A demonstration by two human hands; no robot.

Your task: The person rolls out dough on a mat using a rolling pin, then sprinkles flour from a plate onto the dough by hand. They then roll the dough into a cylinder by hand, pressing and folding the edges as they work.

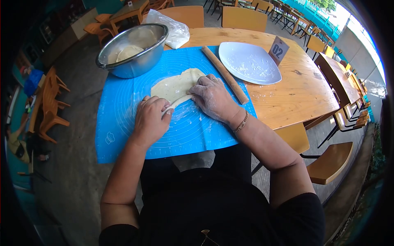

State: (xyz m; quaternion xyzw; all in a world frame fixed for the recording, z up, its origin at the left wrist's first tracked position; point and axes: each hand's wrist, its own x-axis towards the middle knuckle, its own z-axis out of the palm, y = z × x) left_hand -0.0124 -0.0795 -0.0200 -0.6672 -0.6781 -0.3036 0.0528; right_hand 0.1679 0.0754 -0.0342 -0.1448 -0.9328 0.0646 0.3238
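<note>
A flat sheet of dough (174, 87) lies on a blue silicone mat (123, 141), its near edge curled into a narrow roll. At the left end of that roll, my left hand (152, 117) has its fingers closed on the dough. My right hand (213, 97), dusted with flour and with a bracelet at the wrist, grips the right end. Beyond my right hand a wooden rolling pin (225, 75) rests slantwise across the mat's edge. White flour is smeared on the mat around the dough.
A metal bowl (141, 57) with more dough inside stands at the back left, beside a plastic bag (172, 30) of white powder. To the right are a floury white plate (250, 61) and a number 02 card (279, 50) on the wooden table (295, 96). Chairs surround the table.
</note>
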